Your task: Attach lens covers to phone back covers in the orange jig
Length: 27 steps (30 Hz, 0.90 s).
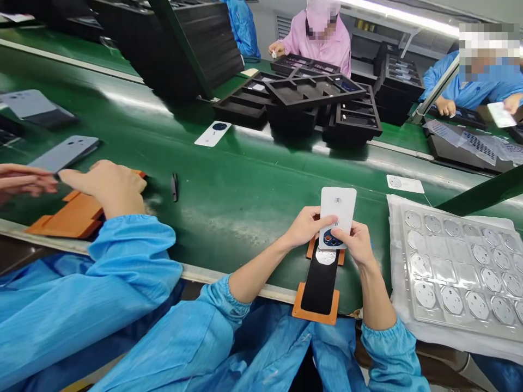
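Both of my hands hold a white phone back cover upright over an orange jig with a black pad at the belt's near edge. My left hand grips the cover's left side, thumb on its face. My right hand pinches its lower right corner beside the dark blue camera ring. A small silver film piece lies on the black pad just below the cover.
A clear blister tray of round parts lies at right. A co-worker's hand rests on another orange jig at left. Another white cover, a small white cover and black trays sit on the green belt. Two people work across it.
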Motion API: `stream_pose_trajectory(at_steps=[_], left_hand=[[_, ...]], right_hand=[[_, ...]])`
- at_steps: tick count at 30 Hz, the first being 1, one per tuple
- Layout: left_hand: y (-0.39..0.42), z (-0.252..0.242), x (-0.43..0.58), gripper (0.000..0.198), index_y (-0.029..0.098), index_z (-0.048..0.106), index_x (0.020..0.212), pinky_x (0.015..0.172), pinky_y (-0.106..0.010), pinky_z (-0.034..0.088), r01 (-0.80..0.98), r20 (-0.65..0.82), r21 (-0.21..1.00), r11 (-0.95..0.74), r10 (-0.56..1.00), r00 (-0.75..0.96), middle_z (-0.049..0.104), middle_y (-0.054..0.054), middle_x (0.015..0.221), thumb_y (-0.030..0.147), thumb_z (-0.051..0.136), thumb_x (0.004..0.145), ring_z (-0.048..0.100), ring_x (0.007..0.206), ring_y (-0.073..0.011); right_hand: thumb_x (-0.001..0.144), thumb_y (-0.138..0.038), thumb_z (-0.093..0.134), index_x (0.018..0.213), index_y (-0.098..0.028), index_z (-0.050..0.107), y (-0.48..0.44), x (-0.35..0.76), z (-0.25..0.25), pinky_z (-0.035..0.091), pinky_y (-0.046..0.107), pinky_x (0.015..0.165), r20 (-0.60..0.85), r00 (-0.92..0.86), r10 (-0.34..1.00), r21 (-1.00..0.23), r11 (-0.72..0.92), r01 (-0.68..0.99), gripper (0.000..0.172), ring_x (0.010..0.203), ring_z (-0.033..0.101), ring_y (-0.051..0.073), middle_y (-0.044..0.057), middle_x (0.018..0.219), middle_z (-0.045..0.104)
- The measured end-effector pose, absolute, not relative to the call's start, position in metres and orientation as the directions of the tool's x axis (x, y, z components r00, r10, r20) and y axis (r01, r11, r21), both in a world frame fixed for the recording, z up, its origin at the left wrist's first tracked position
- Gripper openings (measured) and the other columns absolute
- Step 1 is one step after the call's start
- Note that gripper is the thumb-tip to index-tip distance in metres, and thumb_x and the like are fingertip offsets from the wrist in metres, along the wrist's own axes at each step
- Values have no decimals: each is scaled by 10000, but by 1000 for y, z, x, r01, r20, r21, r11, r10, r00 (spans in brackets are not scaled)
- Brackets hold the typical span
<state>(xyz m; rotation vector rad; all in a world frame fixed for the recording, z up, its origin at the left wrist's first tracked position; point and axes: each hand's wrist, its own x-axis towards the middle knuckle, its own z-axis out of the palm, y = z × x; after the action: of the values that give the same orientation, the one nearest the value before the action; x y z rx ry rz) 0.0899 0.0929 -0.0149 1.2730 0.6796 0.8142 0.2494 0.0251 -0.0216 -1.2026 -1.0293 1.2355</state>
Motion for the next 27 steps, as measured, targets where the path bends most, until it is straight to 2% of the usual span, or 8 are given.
stream_pose_trajectory(at_steps=[2, 6, 9, 12, 15, 17, 22, 27], left_hand=[[91, -16, 89, 376, 116, 710, 721, 413, -202, 357, -118, 34, 992, 40, 823, 566, 598, 5, 545, 484, 766, 777, 486, 440, -88], [87, -16, 89, 260, 129, 769, 739, 618, -237, 524, -81, 148, 989, -124, 825, 545, 749, -68, 808, 381, 748, 796, 683, 716, -175], [88, -18, 89, 306, 122, 751, 656, 537, -228, 514, -48, 100, 995, -88, 847, 522, 737, -72, 725, 401, 769, 782, 661, 587, -154], [91, -21, 92, 374, 108, 776, 744, 529, -254, 565, -167, 10, 984, 65, 912, 410, 751, -84, 740, 481, 795, 764, 659, 539, -154], [91, -26, 98, 446, 98, 793, 878, 746, -336, 649, -337, -4, 935, 114, 950, 311, 781, -106, 913, 530, 798, 767, 739, 760, -211], [87, -31, 103, 493, 89, 792, 928, 828, -380, 650, -376, 14, 919, 118, 944, 329, 783, -115, 966, 562, 771, 791, 752, 858, -244], [74, -43, 108, 556, 103, 779, 1080, 902, -407, 629, -295, 67, 955, 42, 934, 351, 785, -130, 1035, 598, 714, 836, 743, 1012, -308], [68, -48, 106, 528, 125, 759, 1174, 915, -380, 610, -166, 133, 983, -77, 923, 361, 785, -118, 1058, 566, 638, 911, 744, 1014, -290]], right_hand=[[635, -418, 891, 778, -181, 789, 26, 247, -26, 553, 315, 618, -34, 136, 990, -995, -21, -95, 294, 658, 686, 200, 37, 746, 763], [591, -428, 912, 768, -158, 772, 25, 244, -33, 532, 311, 604, -23, 169, 985, -1000, -21, -9, 351, 655, 661, 197, 32, 732, 738], [659, -486, 867, 783, -154, 747, 24, 244, -31, 543, 331, 632, 20, 245, 969, -977, -33, 210, 374, 696, 664, 214, 38, 749, 726], [739, -470, 821, 901, -180, 715, 24, 243, -27, 562, 392, 807, 408, 459, 789, -825, 105, 555, 348, 897, 675, 251, 66, 917, 729], [848, -362, 748, 983, -201, 680, 25, 242, -26, 556, 401, 878, 686, 425, 590, -644, 221, 733, 221, 968, 668, 231, 85, 988, 711], [905, -313, 685, 919, -210, 677, 26, 241, -28, 570, 368, 824, 710, 354, 609, -601, 261, 756, 104, 910, 683, 208, 74, 933, 712], [927, -320, 649, 837, -212, 707, 26, 238, -36, 585, 352, 801, 643, 371, 671, -659, 237, 714, 152, 909, 707, 203, 75, 944, 729], [925, -310, 633, 867, -224, 737, 26, 239, -38, 593, 364, 811, 557, 417, 718, -744, 209, 635, 147, 911, 711, 206, 77, 967, 743]])
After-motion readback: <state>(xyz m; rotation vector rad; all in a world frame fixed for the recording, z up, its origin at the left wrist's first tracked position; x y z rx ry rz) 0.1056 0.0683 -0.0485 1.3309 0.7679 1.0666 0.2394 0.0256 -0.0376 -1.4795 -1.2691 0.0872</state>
